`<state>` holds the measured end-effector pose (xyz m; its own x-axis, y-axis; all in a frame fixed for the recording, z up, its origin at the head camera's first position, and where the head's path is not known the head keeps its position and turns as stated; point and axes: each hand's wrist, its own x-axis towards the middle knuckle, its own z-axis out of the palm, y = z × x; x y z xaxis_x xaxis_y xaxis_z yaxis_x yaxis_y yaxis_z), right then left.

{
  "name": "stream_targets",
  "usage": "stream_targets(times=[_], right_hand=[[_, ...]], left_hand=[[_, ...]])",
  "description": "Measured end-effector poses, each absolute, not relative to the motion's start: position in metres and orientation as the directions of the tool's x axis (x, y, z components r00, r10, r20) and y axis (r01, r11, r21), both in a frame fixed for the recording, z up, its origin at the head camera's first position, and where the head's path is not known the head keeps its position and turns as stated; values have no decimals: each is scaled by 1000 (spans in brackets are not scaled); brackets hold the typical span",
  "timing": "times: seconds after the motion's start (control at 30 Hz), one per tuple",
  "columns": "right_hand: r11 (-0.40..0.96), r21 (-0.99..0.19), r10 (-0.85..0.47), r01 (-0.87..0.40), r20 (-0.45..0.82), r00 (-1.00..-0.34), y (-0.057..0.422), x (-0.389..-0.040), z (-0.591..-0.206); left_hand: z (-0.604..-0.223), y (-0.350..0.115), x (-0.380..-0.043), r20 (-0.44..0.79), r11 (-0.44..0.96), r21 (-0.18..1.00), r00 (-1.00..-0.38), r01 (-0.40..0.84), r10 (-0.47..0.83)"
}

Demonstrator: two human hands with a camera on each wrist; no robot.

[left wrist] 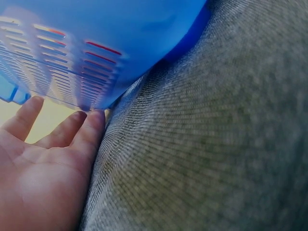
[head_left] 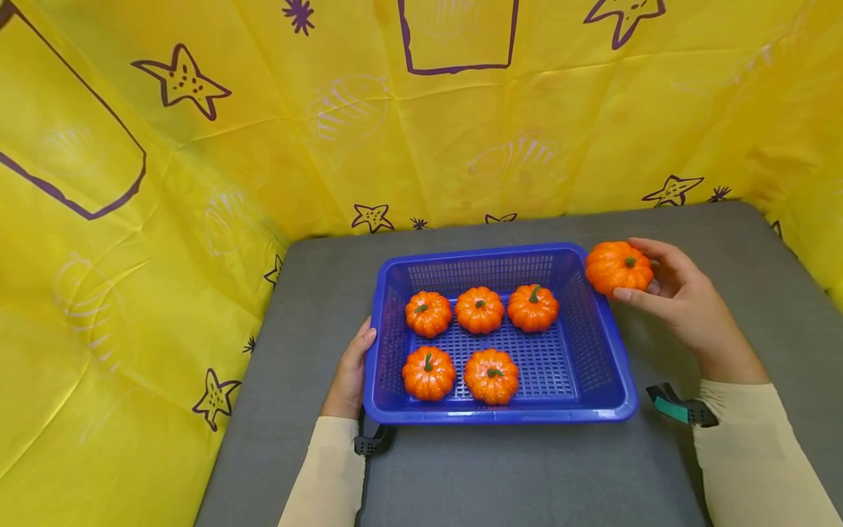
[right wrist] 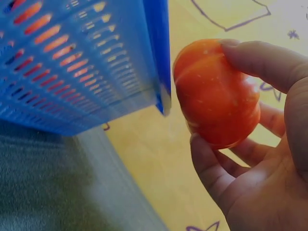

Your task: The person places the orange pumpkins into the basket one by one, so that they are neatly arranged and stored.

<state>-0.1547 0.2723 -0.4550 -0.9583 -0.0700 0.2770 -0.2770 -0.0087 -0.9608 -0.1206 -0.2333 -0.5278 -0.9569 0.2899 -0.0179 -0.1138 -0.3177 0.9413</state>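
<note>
My right hand (head_left: 685, 304) holds a small orange pumpkin (head_left: 619, 268) with a green stem, just outside the right rim of a blue plastic basket (head_left: 500, 417). In the right wrist view the thumb lies on one side of the pumpkin (right wrist: 216, 94) and fingertips on the other; the basket wall (right wrist: 120, 62) is beside it, apart. My left hand (head_left: 349, 373) touches the basket's left side, a digit at the rim. In the left wrist view, its fairly straight fingers (left wrist: 86, 132) rest against the slotted outer wall (left wrist: 144, 29). Several similar pumpkins (head_left: 479, 309) sit inside the basket in two rows.
The basket stands on a grey table (head_left: 290, 322). Yellow cloth (head_left: 435, 146) with starfish and fish drawings hangs behind the table and along its sides. Dark straps (head_left: 681, 408) are on both wrists, over pale sleeves (head_left: 751, 439).
</note>
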Motion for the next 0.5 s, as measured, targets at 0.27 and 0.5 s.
stream_targets(times=[0.27,0.5], right_hand=[[-25,-951,-158,-309,309,-938,265,-149,-447],[11,-944,-234,-331,319,-918,259,-145,-439]], left_hand=[[-528,-233,-121,-11,-317,943,-957,-106,289],[-530,-233,-121,-13,-312,944,-959,-106,285]])
